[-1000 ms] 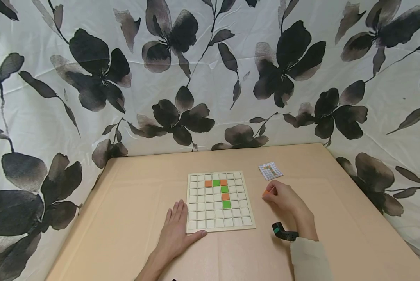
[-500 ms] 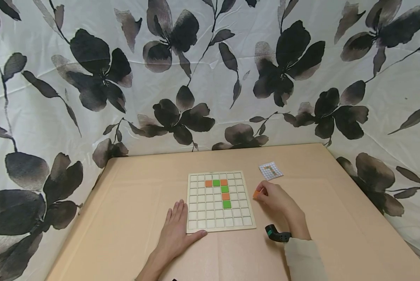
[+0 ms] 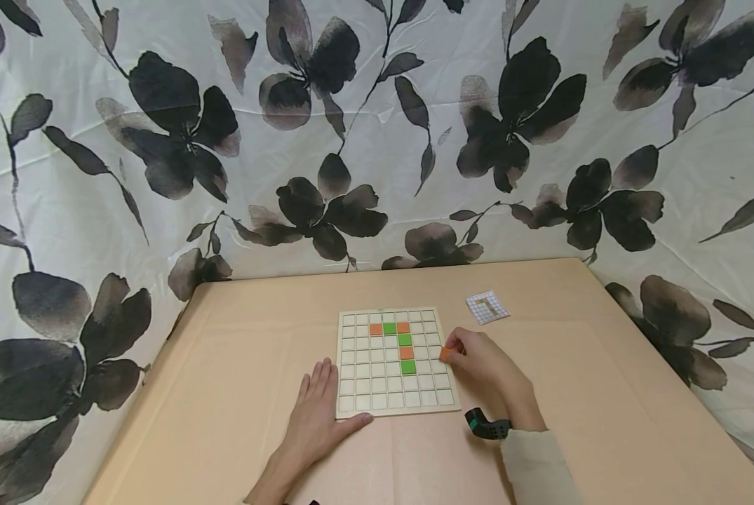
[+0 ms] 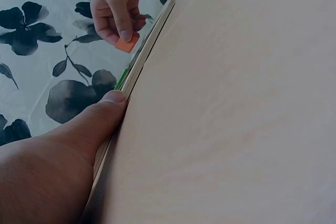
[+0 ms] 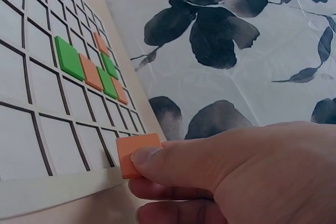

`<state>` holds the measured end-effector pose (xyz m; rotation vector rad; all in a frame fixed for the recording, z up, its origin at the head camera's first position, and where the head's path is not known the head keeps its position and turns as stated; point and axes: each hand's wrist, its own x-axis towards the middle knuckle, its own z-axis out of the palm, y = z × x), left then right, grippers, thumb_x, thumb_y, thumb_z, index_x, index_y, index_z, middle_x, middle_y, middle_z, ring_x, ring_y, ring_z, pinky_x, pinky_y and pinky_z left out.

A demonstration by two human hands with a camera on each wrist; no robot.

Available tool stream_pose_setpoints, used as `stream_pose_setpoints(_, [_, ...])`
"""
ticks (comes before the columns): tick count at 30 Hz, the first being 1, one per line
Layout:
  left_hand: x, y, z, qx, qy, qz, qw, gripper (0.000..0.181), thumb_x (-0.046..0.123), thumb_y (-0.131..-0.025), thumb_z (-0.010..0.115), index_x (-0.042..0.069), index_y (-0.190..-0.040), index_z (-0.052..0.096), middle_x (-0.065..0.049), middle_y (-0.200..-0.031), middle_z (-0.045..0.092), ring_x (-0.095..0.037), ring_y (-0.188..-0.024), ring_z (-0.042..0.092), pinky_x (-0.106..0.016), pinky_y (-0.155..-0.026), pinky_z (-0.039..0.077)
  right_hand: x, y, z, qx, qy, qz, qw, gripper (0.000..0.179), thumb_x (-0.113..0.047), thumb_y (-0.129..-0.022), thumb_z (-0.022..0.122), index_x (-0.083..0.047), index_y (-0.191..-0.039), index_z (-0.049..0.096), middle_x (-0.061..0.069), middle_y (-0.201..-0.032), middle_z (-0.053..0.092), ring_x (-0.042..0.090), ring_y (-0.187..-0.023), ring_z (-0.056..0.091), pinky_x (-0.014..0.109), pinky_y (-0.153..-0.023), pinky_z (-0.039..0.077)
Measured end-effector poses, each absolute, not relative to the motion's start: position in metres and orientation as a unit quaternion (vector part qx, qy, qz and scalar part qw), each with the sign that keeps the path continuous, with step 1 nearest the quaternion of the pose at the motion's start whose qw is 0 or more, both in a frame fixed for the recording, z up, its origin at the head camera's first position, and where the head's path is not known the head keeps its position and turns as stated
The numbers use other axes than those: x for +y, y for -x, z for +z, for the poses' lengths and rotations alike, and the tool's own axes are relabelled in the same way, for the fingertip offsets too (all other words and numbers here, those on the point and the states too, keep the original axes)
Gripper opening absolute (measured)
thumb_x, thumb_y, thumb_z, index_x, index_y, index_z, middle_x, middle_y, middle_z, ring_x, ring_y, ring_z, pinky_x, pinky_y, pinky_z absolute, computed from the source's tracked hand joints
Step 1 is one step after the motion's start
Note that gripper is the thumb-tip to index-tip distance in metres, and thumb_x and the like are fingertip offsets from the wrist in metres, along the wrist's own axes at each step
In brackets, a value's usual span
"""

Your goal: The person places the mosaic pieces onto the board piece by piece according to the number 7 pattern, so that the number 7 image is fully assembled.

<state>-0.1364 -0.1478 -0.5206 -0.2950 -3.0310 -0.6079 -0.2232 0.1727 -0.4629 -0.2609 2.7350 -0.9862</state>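
Observation:
A pale wooden grid board (image 3: 367, 394) lies on the table, with orange and green square tiles forming a bent line in its upper middle. My right hand (image 3: 487, 365) pinches an orange tile (image 5: 137, 153) between thumb and fingers, just above the board's right edge. In the right wrist view the thumb lies across the tile's face. My left hand (image 3: 313, 414) rests flat along the board's lower left corner, its fingers straight by the left edge and the thumb (image 4: 113, 97) against the near edge.
A small printed card (image 3: 487, 307) with a coloured grid pattern lies beyond the board to the right. A floral cloth (image 3: 414, 140) hangs behind the tan table (image 3: 225, 365). On the right wrist sits a black band (image 3: 487, 425).
My right hand has moved left with the orange tile, from beside the board to over its right edge. The left hand has stayed in place, and the tiles on the board look the same.

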Motion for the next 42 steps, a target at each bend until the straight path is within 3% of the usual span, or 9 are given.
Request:
stream_pose_setpoints(15, [-0.147, 0.138, -0.518, -0.976, 0.098, -0.191, 0.025, 0.117, 0.080, -0.080, 0.058, -0.008, -0.152, 0.032, -0.023, -0.163, 0.027, -0.039, -0.154, 0.023, -0.054, -0.127, 0.019, 0.164, 0.224, -0.465, 0.932, 0.091, -0.334, 0.107, 0.012, -0.018, -0.093, 0.071, -0.010, -0.100, 0.064, 0.000, -0.082, 0.061, 0.015, -0.076, 0.054, 0.022, -0.063, 0.047])
stream_pose_setpoints(42, [-0.147, 0.137, -0.520, -0.976, 0.097, -0.194, 0.025, 0.117, 0.080, -0.079, 0.059, -0.008, -0.152, 0.032, -0.023, -0.164, 0.027, -0.038, -0.154, 0.023, -0.054, -0.127, 0.018, 0.133, 0.219, -0.465, 0.928, 0.137, -0.328, 0.113, 0.010, -0.017, -0.091, 0.074, -0.015, -0.093, 0.064, -0.005, -0.079, 0.060, 0.012, -0.075, 0.053, 0.023, -0.066, 0.047])
